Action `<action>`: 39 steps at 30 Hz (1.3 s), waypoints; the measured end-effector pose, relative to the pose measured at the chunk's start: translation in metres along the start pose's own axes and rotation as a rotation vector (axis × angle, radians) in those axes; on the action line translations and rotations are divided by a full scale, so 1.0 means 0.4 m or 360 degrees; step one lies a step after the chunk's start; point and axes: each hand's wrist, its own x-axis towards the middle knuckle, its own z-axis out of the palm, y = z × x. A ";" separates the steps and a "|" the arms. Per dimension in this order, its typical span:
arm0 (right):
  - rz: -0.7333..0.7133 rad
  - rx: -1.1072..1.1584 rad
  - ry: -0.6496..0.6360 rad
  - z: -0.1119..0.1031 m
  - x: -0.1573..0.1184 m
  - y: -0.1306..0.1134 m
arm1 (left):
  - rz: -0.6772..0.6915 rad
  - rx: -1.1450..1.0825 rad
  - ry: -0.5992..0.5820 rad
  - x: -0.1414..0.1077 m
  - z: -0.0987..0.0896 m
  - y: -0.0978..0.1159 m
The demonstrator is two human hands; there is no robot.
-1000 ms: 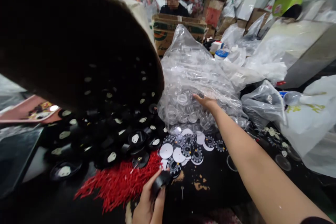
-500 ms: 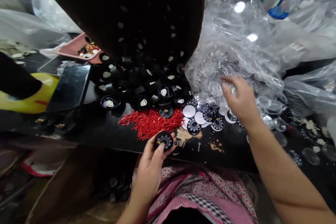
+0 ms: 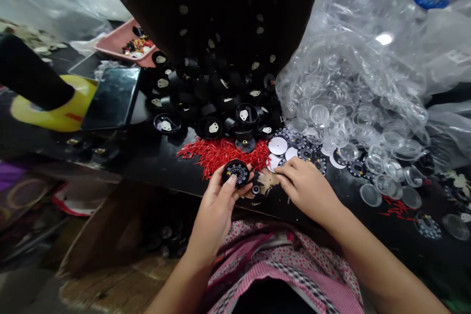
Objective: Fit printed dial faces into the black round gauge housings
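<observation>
My left hand (image 3: 217,198) is wrapped round a black gauge (image 3: 239,172) with a printed dial face, its thumb resting on the dial. A small round black piece (image 3: 255,189) shows beside its fingertips. My right hand (image 3: 309,189) is to the right, fingers drawn together above the table edge; whatever they may hold is hidden. Just beyond it lie loose dial discs (image 3: 277,145), some white side up, others showing black printed faces. A heap of thin red pointers (image 3: 221,156) spreads beyond my left hand.
Black gauge housings (image 3: 213,127) are piled behind the pointers. Clear plastic covers (image 3: 320,115) spill from a large clear bag (image 3: 353,19) at right. On the left are a phone (image 3: 112,98), a yellow tape roll (image 3: 37,115) and a pink tray (image 3: 116,41).
My right hand has come back from the clear covers towards my left hand, its fingers now closed together. The left hand keeps hold of the gauge. The camera view has shifted.
</observation>
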 end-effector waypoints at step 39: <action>0.0020 0.0583 0.0189 -0.047 -0.026 -0.050 | -0.0086 -0.0190 -0.0097 -0.051 0.065 -0.027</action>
